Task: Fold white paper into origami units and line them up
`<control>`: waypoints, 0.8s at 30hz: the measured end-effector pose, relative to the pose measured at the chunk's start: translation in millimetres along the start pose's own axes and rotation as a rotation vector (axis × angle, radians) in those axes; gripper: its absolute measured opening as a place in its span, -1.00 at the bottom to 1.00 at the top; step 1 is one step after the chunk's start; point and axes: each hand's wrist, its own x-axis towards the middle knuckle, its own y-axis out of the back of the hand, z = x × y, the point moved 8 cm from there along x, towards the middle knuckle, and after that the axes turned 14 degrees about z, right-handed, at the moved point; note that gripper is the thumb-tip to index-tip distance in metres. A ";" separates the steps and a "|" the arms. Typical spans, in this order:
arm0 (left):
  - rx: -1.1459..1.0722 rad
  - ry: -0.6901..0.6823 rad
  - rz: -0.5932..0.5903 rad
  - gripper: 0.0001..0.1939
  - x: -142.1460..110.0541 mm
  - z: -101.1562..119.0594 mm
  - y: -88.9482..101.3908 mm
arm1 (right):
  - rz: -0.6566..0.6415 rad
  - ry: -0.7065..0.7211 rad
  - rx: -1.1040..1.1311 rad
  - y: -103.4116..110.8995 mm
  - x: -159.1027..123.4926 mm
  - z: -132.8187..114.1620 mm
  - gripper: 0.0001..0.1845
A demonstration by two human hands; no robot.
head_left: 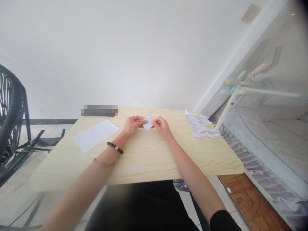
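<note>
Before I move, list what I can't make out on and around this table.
All in the head view:
Small paper: its side edges, covered by fingers of the left hand and right hand.
Dark object: what it is, masked by pixel blocks.
Folded papers: their creases, too small and overlapping.
Chair: its full shape, cut off by the left edge.
Grey thing: what it is, partly hidden by the table.

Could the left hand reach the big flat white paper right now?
Probably yes: I see nothing between the left hand and the flat white paper. That hand is pinching a small folded paper, though, so it may need to let go first.
</note>
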 end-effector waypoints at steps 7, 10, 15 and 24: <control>0.001 0.021 -0.020 -0.53 1.6 -3.9 2.3 | 0.015 -0.015 0.002 0.4 0.9 3.2 -0.73; 0.065 0.075 -0.061 -0.53 2.1 -10.7 1.9 | 0.000 -0.022 0.003 -0.2 0.0 3.0 -0.72; 0.132 0.092 -0.147 -0.59 0.2 -14.7 -1.5 | -0.028 -0.010 -0.024 -0.3 -2.3 -0.2 -0.75; 0.095 0.114 -0.155 -0.67 1.8 -13.0 -0.9 | -0.123 0.082 -0.252 -5.5 -6.6 -4.4 -0.72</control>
